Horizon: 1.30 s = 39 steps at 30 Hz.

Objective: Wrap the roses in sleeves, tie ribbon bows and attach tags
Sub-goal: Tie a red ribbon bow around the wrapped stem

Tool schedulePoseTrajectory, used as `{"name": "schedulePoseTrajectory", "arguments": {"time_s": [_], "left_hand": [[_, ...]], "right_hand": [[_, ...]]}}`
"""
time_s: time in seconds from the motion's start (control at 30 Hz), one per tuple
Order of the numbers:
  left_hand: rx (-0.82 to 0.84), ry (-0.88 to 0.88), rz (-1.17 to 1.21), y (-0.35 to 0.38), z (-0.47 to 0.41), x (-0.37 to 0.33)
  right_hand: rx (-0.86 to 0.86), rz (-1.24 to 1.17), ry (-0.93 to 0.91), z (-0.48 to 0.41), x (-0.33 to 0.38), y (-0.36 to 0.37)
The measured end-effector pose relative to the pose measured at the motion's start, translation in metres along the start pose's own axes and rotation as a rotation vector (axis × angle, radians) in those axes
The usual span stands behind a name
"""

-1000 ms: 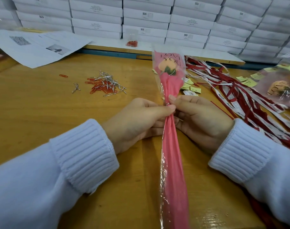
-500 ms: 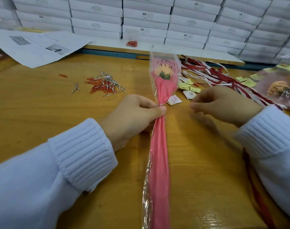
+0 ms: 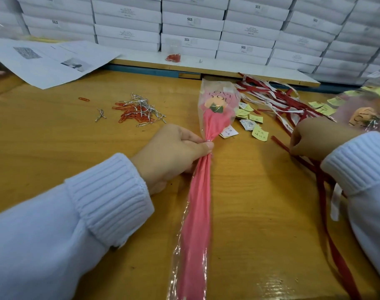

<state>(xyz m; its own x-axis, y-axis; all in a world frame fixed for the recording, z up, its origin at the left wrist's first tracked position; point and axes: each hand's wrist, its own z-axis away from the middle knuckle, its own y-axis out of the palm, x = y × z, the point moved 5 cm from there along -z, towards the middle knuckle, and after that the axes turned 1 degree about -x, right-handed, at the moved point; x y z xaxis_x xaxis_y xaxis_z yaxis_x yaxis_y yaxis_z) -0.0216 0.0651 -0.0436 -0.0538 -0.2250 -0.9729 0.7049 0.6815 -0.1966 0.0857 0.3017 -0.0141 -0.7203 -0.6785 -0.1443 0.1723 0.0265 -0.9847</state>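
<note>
Centrally on the tabletop (image 3: 55, 137) lies one sleeved rose (image 3: 215, 111): clear film printed "LOVE YOU", pink inner paper, orange bud, silver tie at the neck. The left hand (image 3: 173, 152) pinches that neck between thumb and fingers. The right hand (image 3: 314, 139), well apart, is curled onto the ribbons (image 3: 277, 100), a red-and-white heap. A second wrapped rose (image 3: 362, 118) lies at the right edge; total two. Yellow and white tags (image 3: 252, 122) lie between. One clear cup (image 3: 173, 51) on the ledge holds red clips.
</note>
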Motion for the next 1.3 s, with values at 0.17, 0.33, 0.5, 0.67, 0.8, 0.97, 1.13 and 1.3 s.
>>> {"name": "schedulePoseTrajectory", "arguments": {"time_s": [0.17, 0.33, 0.5, 0.67, 0.8, 0.97, 1.13, 1.3], "left_hand": [[0.033, -0.042, 0.205, 0.002, 0.002, -0.002], [0.048, -0.032, 0.190, 0.002, 0.001, -0.001], [0.094, -0.057, 0.316, 0.005, 0.003, -0.001], [0.165, -0.039, 0.400, 0.011, 0.003, -0.005], [0.268, -0.012, 0.407, 0.017, 0.006, -0.007], [0.181, 0.012, 0.367, 0.013, 0.003, -0.004], [0.026, 0.022, 0.474, 0.003, -0.002, -0.003], [-0.159, 0.032, 0.477, -0.014, -0.008, -0.001]], "right_hand": [[-0.026, 0.032, 0.033, 0.003, 0.002, -0.001], [0.029, 0.035, 0.050, 0.002, 0.007, 0.001], [-0.207, -0.411, -0.170, 0.007, 0.025, -0.010], [0.031, -1.032, -0.301, 0.039, 0.058, -0.012], [0.092, -0.959, -0.500, 0.059, 0.089, -0.009], [0.143, -1.089, -0.600, 0.064, 0.100, -0.011], [0.451, -0.839, -0.563, 0.056, 0.084, 0.003], [0.704, -0.704, -0.504, 0.052, 0.058, 0.006]]}}
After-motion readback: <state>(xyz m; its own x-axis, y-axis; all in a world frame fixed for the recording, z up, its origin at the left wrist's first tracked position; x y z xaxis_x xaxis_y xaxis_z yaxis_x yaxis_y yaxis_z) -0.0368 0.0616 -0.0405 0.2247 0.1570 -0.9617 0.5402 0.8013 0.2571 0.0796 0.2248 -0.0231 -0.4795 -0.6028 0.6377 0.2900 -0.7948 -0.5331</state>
